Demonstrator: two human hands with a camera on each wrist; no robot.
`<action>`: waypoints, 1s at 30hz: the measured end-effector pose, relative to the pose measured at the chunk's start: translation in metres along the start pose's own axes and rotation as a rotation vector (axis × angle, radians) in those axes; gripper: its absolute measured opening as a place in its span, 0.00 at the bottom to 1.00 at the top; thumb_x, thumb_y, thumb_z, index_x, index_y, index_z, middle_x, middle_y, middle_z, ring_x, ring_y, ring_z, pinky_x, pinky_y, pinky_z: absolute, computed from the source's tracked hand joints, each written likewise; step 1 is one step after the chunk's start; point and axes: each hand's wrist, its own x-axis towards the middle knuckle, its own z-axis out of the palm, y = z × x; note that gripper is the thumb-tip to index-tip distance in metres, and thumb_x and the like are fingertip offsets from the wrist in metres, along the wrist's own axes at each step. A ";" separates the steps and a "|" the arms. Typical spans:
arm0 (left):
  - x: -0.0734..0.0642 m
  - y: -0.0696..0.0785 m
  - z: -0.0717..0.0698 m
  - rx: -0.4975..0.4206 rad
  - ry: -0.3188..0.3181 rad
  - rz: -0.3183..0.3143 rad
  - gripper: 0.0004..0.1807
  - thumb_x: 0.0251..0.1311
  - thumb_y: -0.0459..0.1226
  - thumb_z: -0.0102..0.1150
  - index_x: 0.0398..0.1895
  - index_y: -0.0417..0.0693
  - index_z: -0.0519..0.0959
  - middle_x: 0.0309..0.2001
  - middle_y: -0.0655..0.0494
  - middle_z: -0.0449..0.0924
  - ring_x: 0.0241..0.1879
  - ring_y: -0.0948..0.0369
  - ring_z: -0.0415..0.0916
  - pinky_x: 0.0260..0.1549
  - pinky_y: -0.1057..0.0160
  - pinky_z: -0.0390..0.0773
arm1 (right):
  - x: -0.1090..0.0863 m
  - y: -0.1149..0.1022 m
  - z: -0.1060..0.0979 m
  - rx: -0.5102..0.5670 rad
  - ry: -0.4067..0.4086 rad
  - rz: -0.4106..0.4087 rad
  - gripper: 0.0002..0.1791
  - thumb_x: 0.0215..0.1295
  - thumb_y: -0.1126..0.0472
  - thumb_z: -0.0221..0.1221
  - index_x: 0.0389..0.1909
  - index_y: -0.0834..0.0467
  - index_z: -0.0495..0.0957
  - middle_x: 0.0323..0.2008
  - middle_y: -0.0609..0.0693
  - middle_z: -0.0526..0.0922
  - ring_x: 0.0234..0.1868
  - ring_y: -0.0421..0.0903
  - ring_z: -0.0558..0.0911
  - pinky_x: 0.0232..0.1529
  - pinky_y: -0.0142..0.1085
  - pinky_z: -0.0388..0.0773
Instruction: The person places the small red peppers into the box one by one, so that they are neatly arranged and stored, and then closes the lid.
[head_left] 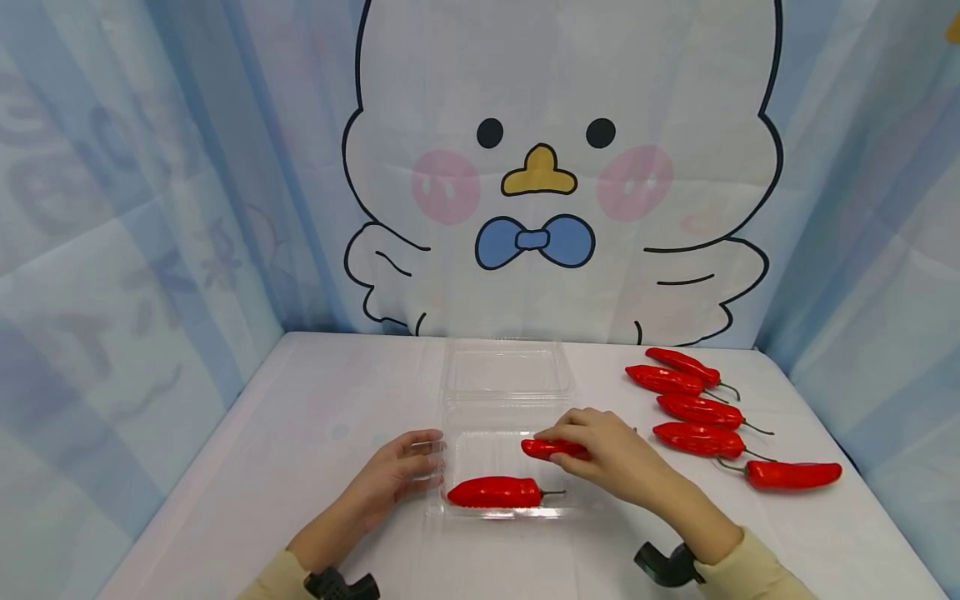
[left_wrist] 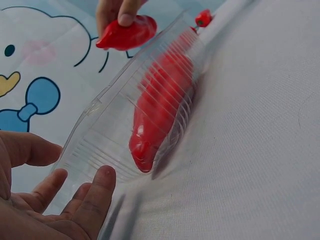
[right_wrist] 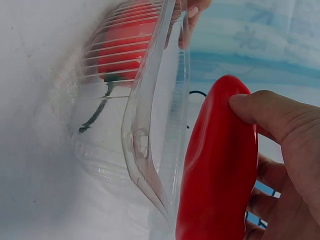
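Note:
A clear plastic clamshell box (head_left: 480, 454) lies opened on the table, its lid (head_left: 508, 371) folded back. Inside, along the near side, rests one red chili pepper (head_left: 495, 492) with its stem to the right. My right hand (head_left: 607, 450) holds a second red chili pepper (right_wrist: 220, 165) between thumb and fingers, above the box's right part; the hand covers much of it in the head view. My left hand (head_left: 401, 471) is at the box's left wall, fingers extended and fingertips (left_wrist: 104, 175) at the plastic.
Several more red chili peppers (head_left: 697, 439) lie in a loose column on the right of the white table (head_left: 337, 400). A curtain printed with a cartoon bird (head_left: 540, 283) hangs behind the table, and blue-and-white curtains (head_left: 112, 292) stand on both sides.

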 end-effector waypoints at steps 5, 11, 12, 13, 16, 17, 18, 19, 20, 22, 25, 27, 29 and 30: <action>0.000 0.000 0.000 0.002 0.005 -0.002 0.29 0.67 0.35 0.60 0.71 0.38 0.69 0.70 0.35 0.69 0.56 0.52 0.78 0.55 0.51 0.85 | 0.002 -0.001 0.001 0.007 -0.017 0.000 0.16 0.65 0.53 0.69 0.53 0.42 0.87 0.45 0.40 0.85 0.43 0.39 0.80 0.41 0.31 0.80; 0.001 -0.001 0.001 0.003 0.017 -0.008 0.29 0.67 0.35 0.61 0.70 0.39 0.69 0.70 0.36 0.70 0.57 0.52 0.78 0.55 0.51 0.85 | 0.005 -0.002 0.003 0.024 -0.021 -0.020 0.16 0.65 0.53 0.69 0.54 0.43 0.87 0.45 0.41 0.85 0.43 0.39 0.80 0.41 0.30 0.80; 0.002 -0.002 0.001 0.002 0.019 -0.009 0.29 0.67 0.35 0.62 0.70 0.39 0.69 0.70 0.36 0.70 0.57 0.51 0.78 0.55 0.51 0.85 | 0.006 -0.002 0.003 0.024 -0.021 -0.023 0.16 0.65 0.53 0.69 0.54 0.43 0.87 0.45 0.41 0.85 0.43 0.39 0.80 0.41 0.30 0.80; 0.002 -0.002 0.001 0.002 0.020 -0.010 0.29 0.67 0.35 0.62 0.70 0.39 0.70 0.70 0.36 0.70 0.57 0.51 0.78 0.54 0.51 0.85 | 0.007 -0.002 0.004 0.024 -0.021 -0.027 0.16 0.65 0.54 0.69 0.54 0.44 0.87 0.45 0.41 0.85 0.43 0.39 0.80 0.41 0.30 0.80; 0.002 -0.002 0.000 0.002 0.018 -0.009 0.29 0.67 0.35 0.62 0.70 0.39 0.69 0.70 0.37 0.70 0.57 0.51 0.77 0.54 0.52 0.85 | 0.008 -0.003 0.006 0.025 -0.020 -0.039 0.15 0.66 0.54 0.68 0.54 0.44 0.87 0.44 0.40 0.85 0.42 0.39 0.80 0.39 0.29 0.79; 0.002 -0.002 0.000 0.002 0.018 -0.010 0.29 0.67 0.35 0.62 0.70 0.39 0.70 0.70 0.37 0.70 0.57 0.51 0.77 0.54 0.52 0.85 | 0.009 -0.004 0.006 0.026 -0.020 -0.042 0.15 0.66 0.54 0.68 0.54 0.44 0.87 0.44 0.40 0.85 0.42 0.39 0.80 0.39 0.29 0.79; 0.002 -0.002 0.000 0.002 0.019 -0.010 0.29 0.67 0.35 0.62 0.70 0.39 0.70 0.70 0.37 0.70 0.57 0.51 0.77 0.54 0.52 0.85 | 0.009 -0.004 0.006 0.024 -0.019 -0.044 0.15 0.66 0.54 0.68 0.54 0.44 0.87 0.44 0.40 0.85 0.42 0.39 0.80 0.39 0.29 0.79; 0.002 -0.002 0.000 0.001 0.017 -0.009 0.29 0.67 0.35 0.62 0.70 0.39 0.70 0.70 0.37 0.70 0.57 0.51 0.77 0.54 0.52 0.85 | 0.010 -0.004 0.007 0.022 -0.018 -0.044 0.15 0.66 0.54 0.68 0.54 0.44 0.87 0.44 0.40 0.85 0.42 0.39 0.81 0.39 0.29 0.79; 0.002 -0.002 0.000 0.001 0.016 -0.010 0.29 0.66 0.35 0.62 0.70 0.39 0.69 0.70 0.37 0.70 0.58 0.51 0.77 0.54 0.53 0.85 | 0.010 -0.005 0.007 0.020 -0.018 -0.043 0.15 0.66 0.54 0.68 0.54 0.44 0.87 0.45 0.41 0.86 0.42 0.39 0.81 0.40 0.29 0.80; 0.002 -0.002 0.000 -0.004 0.017 -0.013 0.29 0.66 0.35 0.62 0.69 0.40 0.70 0.69 0.37 0.71 0.57 0.50 0.77 0.54 0.53 0.85 | 0.011 -0.005 0.007 0.017 -0.020 -0.040 0.16 0.66 0.54 0.68 0.54 0.44 0.87 0.45 0.41 0.86 0.43 0.40 0.81 0.40 0.30 0.80; 0.002 -0.002 0.000 -0.004 0.015 -0.014 0.29 0.66 0.35 0.62 0.69 0.40 0.70 0.69 0.38 0.70 0.57 0.50 0.77 0.54 0.53 0.85 | 0.012 -0.005 0.008 0.016 -0.029 -0.037 0.16 0.66 0.55 0.69 0.54 0.45 0.87 0.45 0.42 0.86 0.43 0.40 0.81 0.40 0.30 0.80; 0.002 -0.002 -0.001 -0.006 0.016 -0.017 0.29 0.66 0.35 0.62 0.69 0.40 0.70 0.69 0.38 0.70 0.57 0.50 0.77 0.54 0.53 0.85 | 0.013 -0.006 0.009 0.015 -0.032 -0.038 0.16 0.66 0.55 0.68 0.54 0.45 0.87 0.45 0.41 0.86 0.43 0.40 0.81 0.40 0.30 0.80; 0.002 -0.002 -0.001 -0.006 0.013 -0.016 0.29 0.67 0.35 0.62 0.70 0.39 0.70 0.70 0.37 0.70 0.58 0.50 0.77 0.54 0.53 0.85 | 0.013 -0.006 0.010 0.015 -0.033 -0.042 0.15 0.66 0.55 0.68 0.54 0.45 0.87 0.45 0.41 0.86 0.43 0.39 0.81 0.40 0.30 0.79; 0.002 -0.002 -0.001 -0.006 0.013 -0.018 0.29 0.67 0.35 0.62 0.70 0.39 0.70 0.70 0.37 0.70 0.58 0.50 0.77 0.54 0.53 0.85 | 0.014 -0.006 0.011 0.013 -0.031 -0.047 0.15 0.66 0.55 0.68 0.54 0.45 0.87 0.45 0.41 0.86 0.42 0.39 0.80 0.40 0.30 0.79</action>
